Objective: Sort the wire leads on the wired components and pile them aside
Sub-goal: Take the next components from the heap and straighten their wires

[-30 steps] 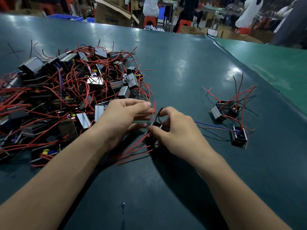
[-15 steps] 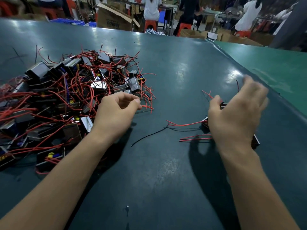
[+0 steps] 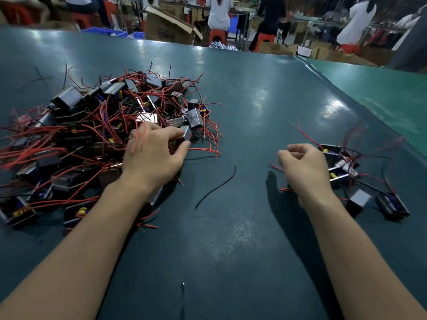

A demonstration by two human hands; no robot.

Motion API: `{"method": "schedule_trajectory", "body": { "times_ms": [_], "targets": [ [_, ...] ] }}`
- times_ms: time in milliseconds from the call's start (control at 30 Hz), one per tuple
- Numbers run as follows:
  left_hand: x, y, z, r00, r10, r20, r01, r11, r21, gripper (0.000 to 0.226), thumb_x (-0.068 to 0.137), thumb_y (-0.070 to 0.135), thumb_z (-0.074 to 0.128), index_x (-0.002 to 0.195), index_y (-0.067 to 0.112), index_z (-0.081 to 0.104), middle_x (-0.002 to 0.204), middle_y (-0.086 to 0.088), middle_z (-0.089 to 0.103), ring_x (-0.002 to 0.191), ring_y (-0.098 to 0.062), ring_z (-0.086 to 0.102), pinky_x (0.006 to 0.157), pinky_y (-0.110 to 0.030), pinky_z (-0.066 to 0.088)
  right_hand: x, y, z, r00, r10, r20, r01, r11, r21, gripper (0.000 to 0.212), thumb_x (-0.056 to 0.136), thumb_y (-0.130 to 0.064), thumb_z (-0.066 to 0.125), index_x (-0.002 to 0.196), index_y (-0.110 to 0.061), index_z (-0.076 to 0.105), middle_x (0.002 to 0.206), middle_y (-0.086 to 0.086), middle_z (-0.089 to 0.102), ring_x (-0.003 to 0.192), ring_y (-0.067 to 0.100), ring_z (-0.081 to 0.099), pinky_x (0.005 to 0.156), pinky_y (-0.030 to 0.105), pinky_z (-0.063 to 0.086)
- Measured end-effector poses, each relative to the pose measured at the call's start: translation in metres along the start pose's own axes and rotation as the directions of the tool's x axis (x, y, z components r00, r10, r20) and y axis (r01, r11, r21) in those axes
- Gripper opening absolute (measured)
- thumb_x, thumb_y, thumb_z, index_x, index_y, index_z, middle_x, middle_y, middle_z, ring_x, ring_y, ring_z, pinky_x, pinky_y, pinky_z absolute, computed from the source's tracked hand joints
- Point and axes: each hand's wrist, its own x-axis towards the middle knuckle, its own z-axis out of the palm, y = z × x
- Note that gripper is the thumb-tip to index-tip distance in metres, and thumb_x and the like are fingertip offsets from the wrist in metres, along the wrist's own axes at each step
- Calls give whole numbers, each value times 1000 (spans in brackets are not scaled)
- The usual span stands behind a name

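Note:
A big tangled heap of small black and silver wired components (image 3: pixel 97 135) with red leads covers the left of the dark green table (image 3: pixel 231 250). My left hand (image 3: pixel 152 155) lies on the heap's right edge. Its thumb and fingers pinch a silver-cased component (image 3: pixel 186 132), and a red lead lies over the back of the hand. A small pile of sorted components (image 3: pixel 346 167) sits at the right. My right hand (image 3: pixel 302 165) hovers just left of that pile, fingers loosely curled, holding nothing.
A loose black wire (image 3: pixel 217 185) lies on the table between my hands. A lighter green surface (image 3: pixel 381 93) adjoins the table at the right. Cardboard boxes (image 3: pixel 168 28), red stools and seated people are beyond the far edge.
My right hand carried a component to the small right pile, let it go and drew back. My left hand moved forward into the big heap and took hold of another component.

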Motion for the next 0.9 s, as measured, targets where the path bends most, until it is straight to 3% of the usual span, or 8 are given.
{"method": "schedule_trajectory", "body": {
  "times_ms": [167,367,433,500,567,633,733,900],
  "targets": [
    [7,9,9,998,-20,54,11,987,163,41,92,56,53,128,37,60,110,-9,60,123,-26,40,107,-44,26,-9,-7,-2,970,-242,19,243,968,-61,10,87,-26,62,96,-25,65,105,4,67,96,16,63,89,30,49],
    [12,7,15,992,-43,-115,41,999,-21,20,83,35,69,103,31,67,93,1,71,109,-24,46,99,-40,35,-33,-12,20,913,-389,119,393,919,-10,6,89,-20,62,93,-23,66,100,-2,63,87,10,62,74,15,44],
    [6,8,11,982,49,-182,-62,996,-67,36,80,29,71,114,25,62,91,5,71,104,-24,48,92,-34,34,-34,-15,21,925,-359,123,358,933,25,6,90,-18,63,91,-24,66,96,-4,65,79,4,61,68,9,43],
    [-3,12,5,950,171,-260,-195,978,-69,48,77,27,73,122,21,58,88,7,72,99,-23,51,88,-28,32,-34,-20,19,941,-223,253,161,956,245,3,91,-18,64,91,-19,67,92,0,68,69,3,63,60,15,47],
    [-12,21,-2,906,303,-296,-343,935,-94,50,75,26,73,123,18,59,87,8,72,92,-23,56,86,-29,38,-38,-28,17,833,-90,545,-236,834,499,26,89,-32,65,98,-8,65,92,10,71,65,11,68,48,19,48],
    [-21,31,-4,846,469,-253,-510,851,-126,49,74,23,73,121,16,62,90,8,72,86,-22,59,83,-36,47,-40,-32,15,707,-82,702,-445,720,532,55,78,-50,61,106,-3,64,91,12,73,64,17,70,44,19,47],
    [-28,39,4,757,642,-118,-652,736,-182,39,75,13,78,113,10,69,92,2,70,79,-24,57,74,-36,52,-37,-30,11,745,-166,646,-356,720,595,32,84,-38,61,97,-9,68,83,5,72,62,13,65,46,18,45],
    [-30,37,15,804,574,-157,-595,776,-208,32,81,22,79,108,7,70,108,-6,67,97,-28,61,87,-43,49,-34,-25,6,836,-197,513,-193,769,609,4,87,-13,65,90,-10,66,77,4,73,64,12,68,47,17,45]
  ]
}}
